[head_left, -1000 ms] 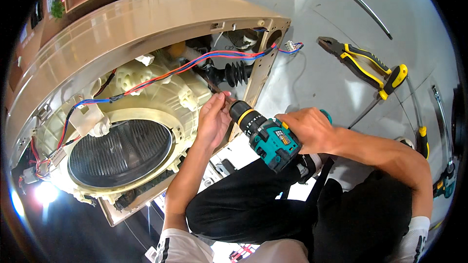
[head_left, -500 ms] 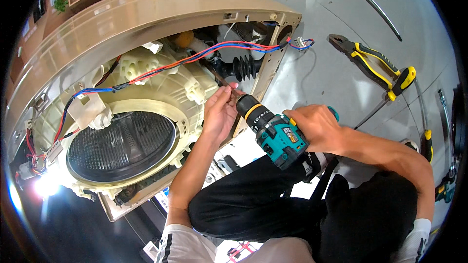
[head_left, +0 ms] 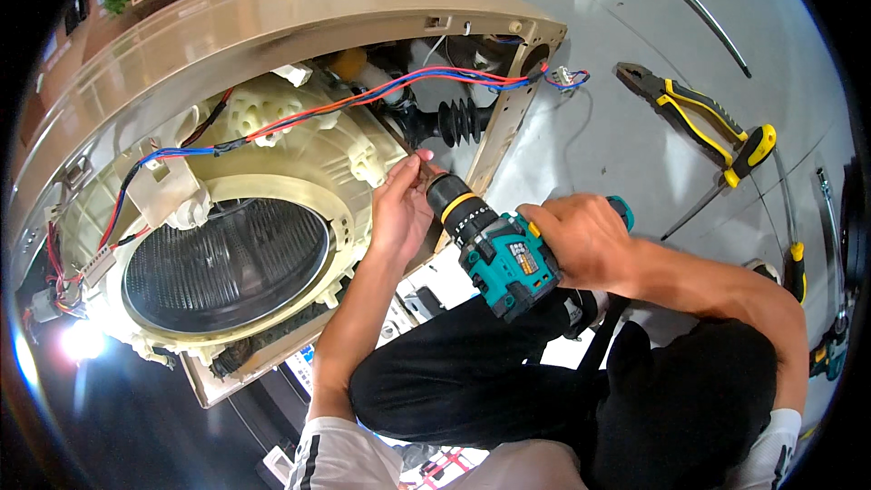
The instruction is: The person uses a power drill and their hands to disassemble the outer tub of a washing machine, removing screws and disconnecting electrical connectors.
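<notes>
My right hand [head_left: 585, 236] is wrapped round the handle of a teal and black cordless drill [head_left: 508, 263], its chuck aimed up and left into an opened washing machine. By the chuck, my left hand [head_left: 401, 209] pinches the thin bit [head_left: 423, 169] between thumb and fingertips. The bit's far end is lost among the dark parts inside the cabinet [head_left: 308, 4]. Beyond the fingertips lies a black ribbed bellows [head_left: 461, 122]. Left of my hand is the cream plastic tub [head_left: 313, 150] with its dark, round drum opening [head_left: 227, 263].
A red and blue wire bundle [head_left: 363, 100] stretches across the tub to a loose connector [head_left: 567, 79]. On the grey floor at right lie pliers [head_left: 694, 113], a screwdriver [head_left: 748, 159] and another long screwdriver [head_left: 694, 4]. A bright lamp [head_left: 83, 340] shines at far left.
The drill and my right hand have shifted slightly up and left, toward the machine. My left hand stays at the bit, a little closer to the chuck.
</notes>
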Available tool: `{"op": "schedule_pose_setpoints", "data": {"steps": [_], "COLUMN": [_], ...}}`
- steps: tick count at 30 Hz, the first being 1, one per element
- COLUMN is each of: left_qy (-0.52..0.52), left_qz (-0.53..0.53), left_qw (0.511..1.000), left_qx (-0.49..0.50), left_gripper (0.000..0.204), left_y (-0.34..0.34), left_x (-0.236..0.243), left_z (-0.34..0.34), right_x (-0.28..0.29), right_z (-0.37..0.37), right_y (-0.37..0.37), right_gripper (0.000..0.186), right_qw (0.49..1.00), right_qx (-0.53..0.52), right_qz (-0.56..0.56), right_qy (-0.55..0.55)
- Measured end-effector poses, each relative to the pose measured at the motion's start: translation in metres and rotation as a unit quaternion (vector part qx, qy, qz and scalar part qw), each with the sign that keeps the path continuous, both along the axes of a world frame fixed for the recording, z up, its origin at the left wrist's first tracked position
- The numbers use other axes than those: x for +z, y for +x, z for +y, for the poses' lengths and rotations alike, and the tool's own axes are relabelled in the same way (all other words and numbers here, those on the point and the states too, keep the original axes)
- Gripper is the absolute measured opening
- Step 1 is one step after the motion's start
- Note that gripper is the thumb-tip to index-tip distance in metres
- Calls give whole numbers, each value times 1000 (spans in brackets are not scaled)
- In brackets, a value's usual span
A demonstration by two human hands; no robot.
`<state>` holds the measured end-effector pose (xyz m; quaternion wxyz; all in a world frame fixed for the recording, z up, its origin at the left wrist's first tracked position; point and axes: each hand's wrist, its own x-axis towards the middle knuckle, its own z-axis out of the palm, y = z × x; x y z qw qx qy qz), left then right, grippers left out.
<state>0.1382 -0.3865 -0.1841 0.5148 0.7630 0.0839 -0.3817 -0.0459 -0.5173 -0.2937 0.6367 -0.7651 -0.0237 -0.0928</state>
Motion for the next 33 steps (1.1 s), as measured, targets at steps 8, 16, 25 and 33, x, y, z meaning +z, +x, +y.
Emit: {"op": "schedule_pose_setpoints", "data": {"steps": [8, 16, 25, 33], "left_qy": [15, 20, 15, -6], "left_qz": [12, -5, -19, 3], "left_qw": [1000, 1000, 1000, 999], "left_qx": [3, 8, 16, 47], "left_gripper": [22, 22, 22, 24], "left_y": [-8, -6, -6, 2], "left_x": [-1, -2, -3, -5], "left_z": [4, 5, -1, 4], "right_x": [3, 2, 9, 14], "right_z": [7, 6, 2, -2], "right_y": [-7, -6, -5, 3], "right_gripper": [58, 60, 56, 46], "right_qw": [1000, 1000, 999, 996], "right_qx": [10, 9, 21, 2], "right_qz": [11, 6, 33, 24], "right_qy": [-8, -11, -9, -87]}}
